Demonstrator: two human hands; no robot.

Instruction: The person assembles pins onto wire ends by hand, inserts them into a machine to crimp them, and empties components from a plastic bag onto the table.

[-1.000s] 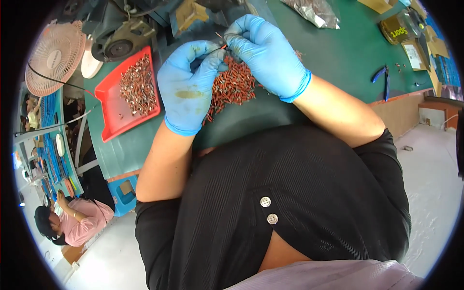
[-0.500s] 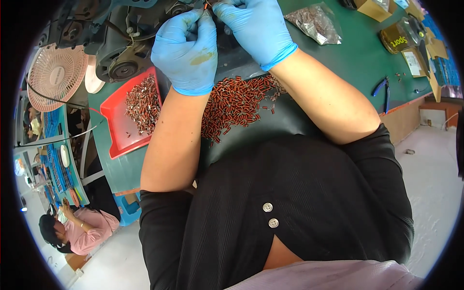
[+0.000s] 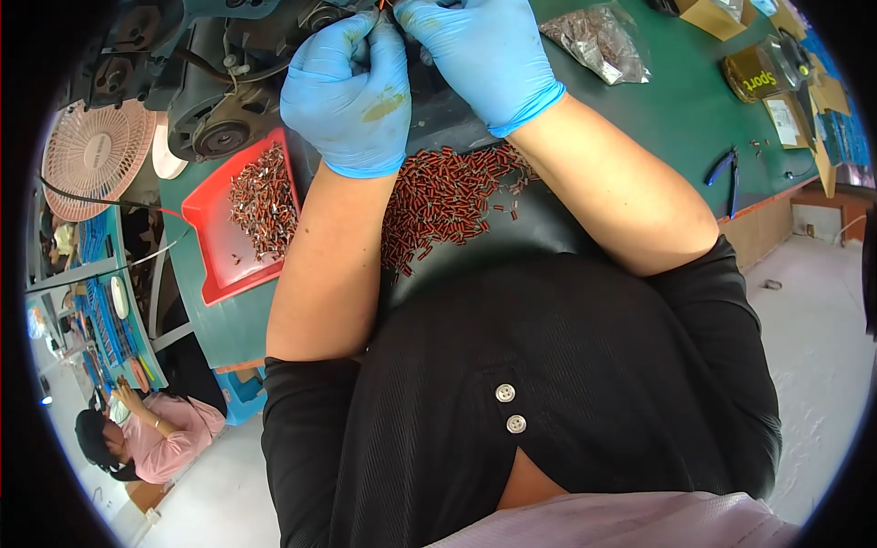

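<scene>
Torso: black ribbed top [image 3: 512,365] with two pale buttons, filling the lower middle
Forearms: bare, rising from rolled black sleeves toward the upper edge
Dark mat: black pad [image 3: 512,242] on the bench edge, under the forearms
Loose parts: heap of small red-brown cylindrical pieces [image 3: 448,196] spread on the mat, between the two forearms
Red tray: shallow red tray [image 3: 215,265] just left of the left forearm, holding a pile of small silvery-brown parts [image 3: 263,196]
Left hand: left hand [image 3: 352,91] in a blue glove, fingers curled tight, pinching something at the fingertips
Right hand: right hand [image 3: 484,50] in a blue glove, closed narrow, fingertips meeting those of the left
Held item: tiny orange-red piece [image 3: 382,5] at the top edge where the fingertips meet, possibly one of the loose parts; too small to tell
Machine: dark metal machine [image 3: 215,100] just behind the hands
Bench: green bench top [image 3: 676,110]
Further right: clear bag of small parts [image 3: 598,36], blue-handled pliers [image 3: 726,173]
Far left: pink fan [image 3: 91,155]
</scene>
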